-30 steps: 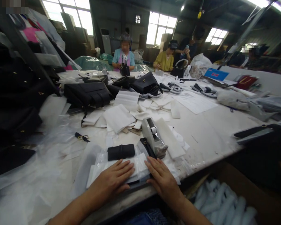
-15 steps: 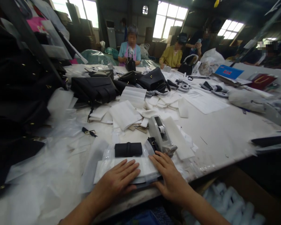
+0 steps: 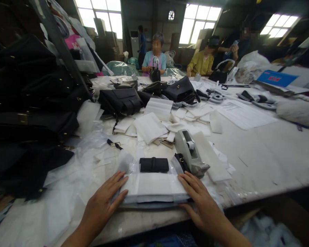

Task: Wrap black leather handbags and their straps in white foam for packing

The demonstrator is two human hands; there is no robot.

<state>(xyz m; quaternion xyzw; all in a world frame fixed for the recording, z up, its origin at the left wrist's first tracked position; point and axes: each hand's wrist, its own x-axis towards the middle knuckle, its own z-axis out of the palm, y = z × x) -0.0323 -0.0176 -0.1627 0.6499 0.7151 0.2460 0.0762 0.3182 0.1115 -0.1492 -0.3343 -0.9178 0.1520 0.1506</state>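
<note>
Directly in front of me lies a flat black bag or strap piece (image 3: 153,164), partly covered by white foam sheet (image 3: 154,185) and clear plastic film. My left hand (image 3: 109,192) rests at the left end of the foam, fingers stretched out and apart from the thumb. At the right end, my right hand (image 3: 197,193) lies with its fingers extended over the foam's corner and the thumb low by the near edge. Just beyond that hand stand a grey tape dispenser (image 3: 190,152) and a black strap with a buckle (image 3: 180,161).
Black handbags are heaped at the left (image 3: 36,85); more black bags (image 3: 121,101) lie across the table. Loose white foam sheets (image 3: 150,127) spread behind the dispenser. A blue box (image 3: 276,79) sits at the back right. Several people work across the table.
My left hand has slid from the top of the foam to its left end, baring the foam's middle. The right hand stays at the right end. The view has shifted left.
</note>
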